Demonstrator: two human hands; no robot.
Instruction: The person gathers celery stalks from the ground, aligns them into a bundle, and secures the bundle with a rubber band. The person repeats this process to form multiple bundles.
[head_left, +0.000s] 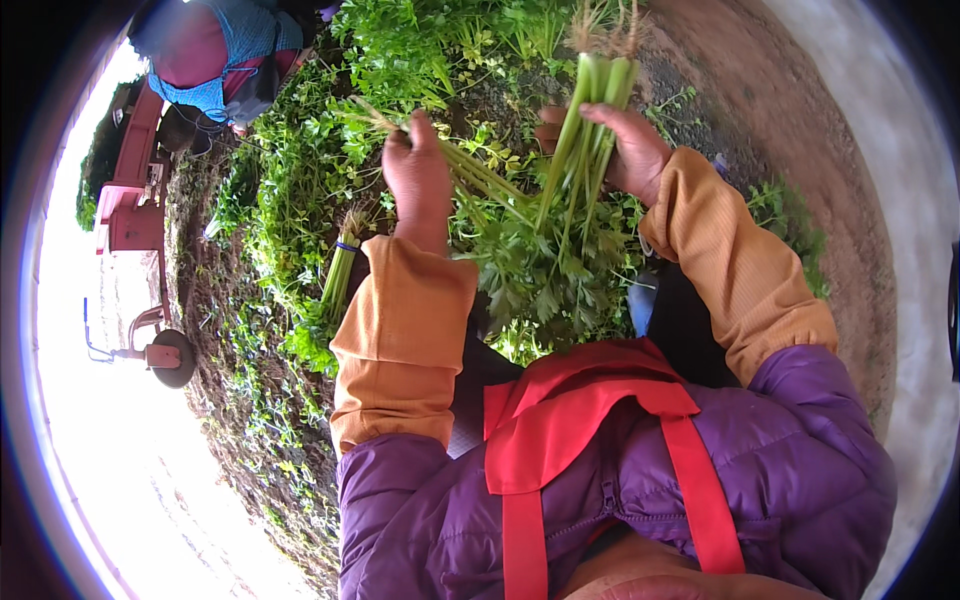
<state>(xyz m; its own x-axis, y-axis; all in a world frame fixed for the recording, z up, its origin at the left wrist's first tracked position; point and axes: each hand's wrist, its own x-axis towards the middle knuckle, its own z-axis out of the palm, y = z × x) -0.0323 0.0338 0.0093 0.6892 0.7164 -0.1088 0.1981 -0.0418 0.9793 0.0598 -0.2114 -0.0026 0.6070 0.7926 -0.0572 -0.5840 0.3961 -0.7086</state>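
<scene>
My left hand is closed around a few thin celery stalks, their pale roots poking out past the thumb. In my right hand is a thicker bunch of celery, held roots up, with the thumb across the stalks and fingertips showing on the far side. The leaves of both hang down and mingle in front of my red apron. Left of my left forearm lies a celery bundle tied with a dark blue band.
Leafy celery covers the ground ahead. A person in a blue checked garment bends at the upper left. Beyond the plants stands a reddish metal cart with a wheel. Bare soil and a pale, curved edge lie at the right.
</scene>
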